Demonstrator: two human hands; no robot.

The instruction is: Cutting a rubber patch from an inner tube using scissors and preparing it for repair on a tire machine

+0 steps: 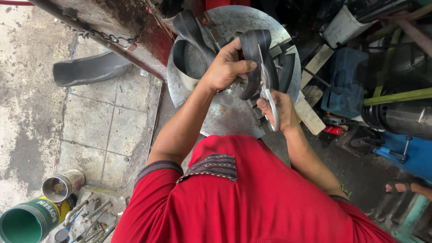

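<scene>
Black rubber inner tube [252, 49]: folded strip, held up over a round metal disc [234, 117], centre of scene, far from the red-shirted torso.
Left hand [225, 67]: clamped on the fold, thumb pressed across the rubber.
Right hand [281, 110]: closed round the handles of metal scissors [267, 85], blades up against the tube, just beside the left thumb.
Surroundings: another curved rubber piece [90, 67] on the concrete floor [40, 112], far left; green can [27, 220] and metal tin [60, 184], near left; blue machine [405, 153], right.
Risk, as judged: blades sit close to the gripping thumb; slippery or springy rubber could twist, causing a crooked cut or a nicked finger.
</scene>
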